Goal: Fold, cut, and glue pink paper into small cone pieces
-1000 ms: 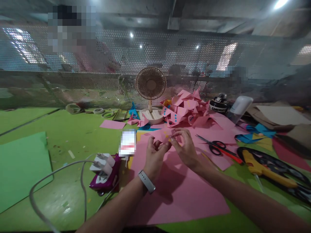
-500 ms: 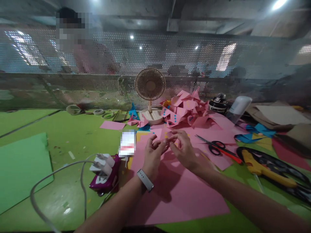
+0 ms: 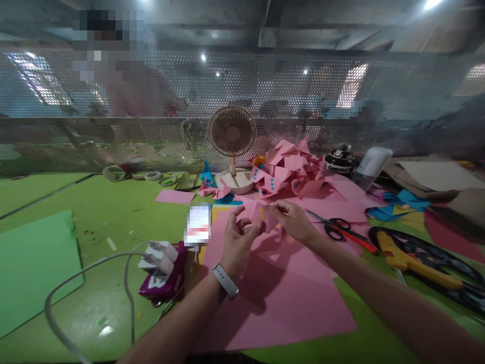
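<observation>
Above a large sheet of pink paper, I hold a small folded pink paper piece marked with yellow dots. My right hand pinches its upper right side between thumb and fingertips. On the other side, my left hand, with a pale watch strap on the wrist, grips the lower left edge by the thumb; its upper fingers are curled and slightly spread. Black-handled scissors lie right of my right hand. A phone lies left of my left hand.
Behind stand a small fan and a heap of folded pink paper. A purple power bank with white plugs and cables lies left. At right are a yellow-handled glue gun and a clear bottle. A person is behind the mesh screen.
My right hand has moved slightly right and turned, so more of the dotted pink paper shows between my hands. The left hand has hardly moved.
</observation>
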`<state>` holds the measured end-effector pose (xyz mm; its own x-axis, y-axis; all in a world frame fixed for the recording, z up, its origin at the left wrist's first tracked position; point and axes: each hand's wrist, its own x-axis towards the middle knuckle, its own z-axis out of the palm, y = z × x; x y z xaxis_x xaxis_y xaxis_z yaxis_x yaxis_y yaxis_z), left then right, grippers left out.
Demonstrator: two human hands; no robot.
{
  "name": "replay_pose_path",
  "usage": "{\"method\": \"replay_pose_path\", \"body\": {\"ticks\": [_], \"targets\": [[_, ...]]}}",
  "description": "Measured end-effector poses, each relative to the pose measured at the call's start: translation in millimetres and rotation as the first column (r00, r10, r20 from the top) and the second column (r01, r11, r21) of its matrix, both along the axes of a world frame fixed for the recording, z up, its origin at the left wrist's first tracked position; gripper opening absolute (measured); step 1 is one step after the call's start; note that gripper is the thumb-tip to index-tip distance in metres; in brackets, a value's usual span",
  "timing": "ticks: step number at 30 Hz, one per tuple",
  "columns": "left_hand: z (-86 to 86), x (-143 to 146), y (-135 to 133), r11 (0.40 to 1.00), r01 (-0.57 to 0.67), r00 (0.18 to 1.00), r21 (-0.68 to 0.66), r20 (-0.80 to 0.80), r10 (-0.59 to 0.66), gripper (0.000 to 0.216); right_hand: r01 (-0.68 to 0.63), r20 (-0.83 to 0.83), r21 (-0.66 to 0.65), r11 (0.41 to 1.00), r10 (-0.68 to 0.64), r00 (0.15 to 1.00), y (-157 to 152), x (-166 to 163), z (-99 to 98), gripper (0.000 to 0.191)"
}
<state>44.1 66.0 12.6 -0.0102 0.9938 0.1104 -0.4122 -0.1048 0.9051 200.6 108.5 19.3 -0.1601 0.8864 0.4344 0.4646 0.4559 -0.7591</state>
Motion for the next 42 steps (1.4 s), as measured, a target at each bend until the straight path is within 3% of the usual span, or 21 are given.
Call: {"method": "replay_pose_path", "body": {"ticks": [4, 7, 12, 15, 23, 30, 39, 42], "targets": [[-1.3, -1.9, 0.3, 0.996, 0.076, 0.996, -0.051, 0.051, -0.074, 0.060, -0.001, 0.016, 0.044, 0.999, 0.001, 1.000, 1.3, 2.6, 3.5, 0.031], [-1.5, -3.3, -0.2, 0.991, 0.103, 0.994, -0.088, 0.052, -0.098, 0.041, 0.010, 0.003, 0.074, 0.997, -0.010, 1.000, 0.5, 4.3, 7.5, 0.032], [-3.6, -3.9, 1.1, 0.995, 0.103, 0.973, -0.001, -0.207, -0.101, 0.034, -0.008, -0.007, 0.071, 0.997, 0.009, 1.000, -1.9, 2.6, 8.4, 0.030], [-7.0, -4.2, 3.1, 0.993, 0.112, 0.956, 0.041, -0.277, -0.096, 0.029, -0.010, 0.016, 0.075, 0.997, 0.009, 1.000, -5.5, -1.1, 9.2, 0.030], [-6.6, -6.9, 6.0, 0.990, 0.109, 0.948, 0.086, -0.310, -0.077, 0.027, -0.021, 0.062, 0.109, 0.994, 0.014, 0.998, -12.2, -4.5, 15.5, 0.032], [-1.2, -6.9, 4.4, 0.977, 0.213, 0.973, 0.018, -0.091, -0.210, 0.029, -0.057, 0.092, 0.098, 0.994, 0.048, 0.995, -8.5, 4.8, 20.8, 0.033], [-8.2, -11.7, 10.7, 0.968, 0.243, 0.940, -0.059, -0.232, -0.250, 0.032, -0.066, 0.225, 0.107, 0.992, 0.041, 0.973, -8.0, 3.0, 28.8, 0.035], [-10.8, -13.1, 12.4, 0.979, 0.201, 0.930, 0.019, -0.319, -0.185, 0.032, -0.069, 0.264, 0.118, 0.991, 0.036, 0.964, -8.9, 1.8, 28.9, 0.035]]}}
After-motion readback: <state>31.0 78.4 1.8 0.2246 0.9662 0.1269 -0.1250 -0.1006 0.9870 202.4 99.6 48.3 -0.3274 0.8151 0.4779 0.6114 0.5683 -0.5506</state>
